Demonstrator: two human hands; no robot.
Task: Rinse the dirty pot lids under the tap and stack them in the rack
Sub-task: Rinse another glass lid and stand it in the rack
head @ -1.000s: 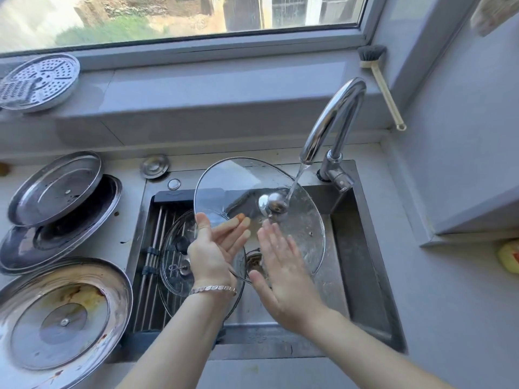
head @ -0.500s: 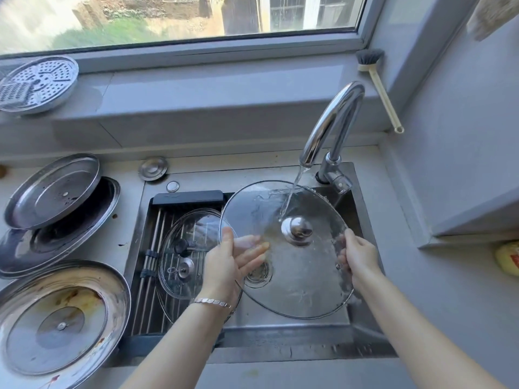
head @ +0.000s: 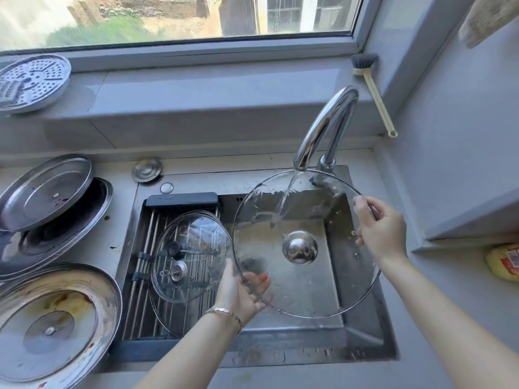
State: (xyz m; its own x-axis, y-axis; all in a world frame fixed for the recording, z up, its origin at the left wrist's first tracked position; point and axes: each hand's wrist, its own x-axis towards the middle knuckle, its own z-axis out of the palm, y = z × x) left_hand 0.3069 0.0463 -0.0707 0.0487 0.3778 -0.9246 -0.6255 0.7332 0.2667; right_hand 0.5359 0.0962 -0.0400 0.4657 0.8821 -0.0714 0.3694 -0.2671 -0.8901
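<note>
A large glass lid with a steel knob is held over the sink, knob side up and nearly level. Water from the tap lands on its far half. My left hand grips the lid's near-left rim from below. My right hand holds the far-right rim. A smaller glass lid lies on the rack across the sink's left half. Three steel lids wait on the counter at left: a stained one nearest, and two overlapping ones behind it.
A perforated steamer plate sits on the window ledge at far left. A dish brush leans in the corner behind the tap. A small steel sink plug rests behind the rack. A yellow packet lies at the right edge.
The glass lid went from tilted upright under the tap to nearly flat. My right hand moved from its near face to the far-right rim. My left hand shifted lower on the rim.
</note>
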